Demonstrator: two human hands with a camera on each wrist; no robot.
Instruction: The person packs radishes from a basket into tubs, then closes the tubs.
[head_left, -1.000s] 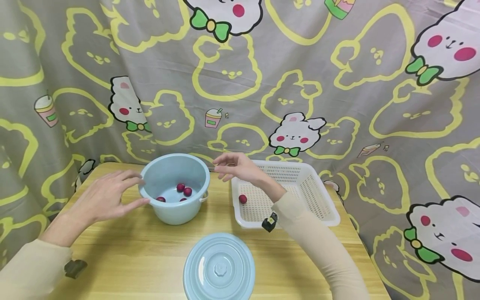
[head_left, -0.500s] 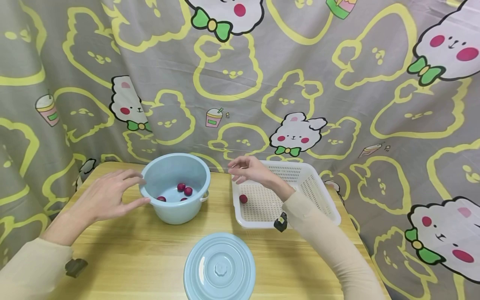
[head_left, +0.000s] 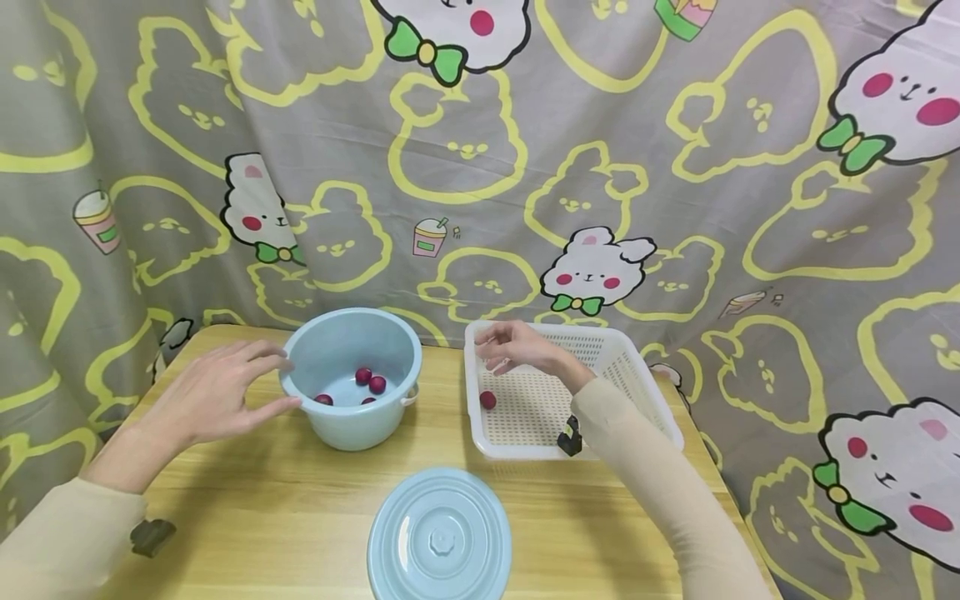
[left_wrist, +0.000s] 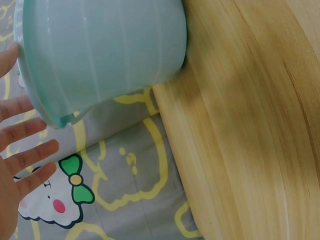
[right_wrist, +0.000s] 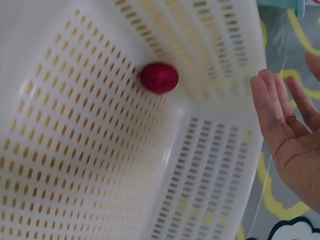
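Note:
My left hand (head_left: 213,392) is at the left side of a light blue plastic bucket (head_left: 356,427), fingers spread and fingertips right at its rim. In the left wrist view the thumb overlaps the rim (left_wrist: 27,65). Several small dark red plums (head_left: 377,384) lie on the bucket's bottom. Over the left back part of a white perforated basket (head_left: 525,451) hovers my right hand (head_left: 521,346), its fingers loosely bent and holding nothing. One plum (head_left: 488,400) sits in the basket against its left wall; the right wrist view shows this plum (right_wrist: 159,78) below the fingers.
A round light blue lid (head_left: 440,542) with a small knob lies at the front of the wooden table (head_left: 262,517). Behind the table hangs a grey patterned curtain (head_left: 465,217). The bucket's white handle end (head_left: 409,398) faces the basket.
My right hand has moved right, from beside the bucket's rim to over the basket. The left hand, bucket and plums have stayed in place.

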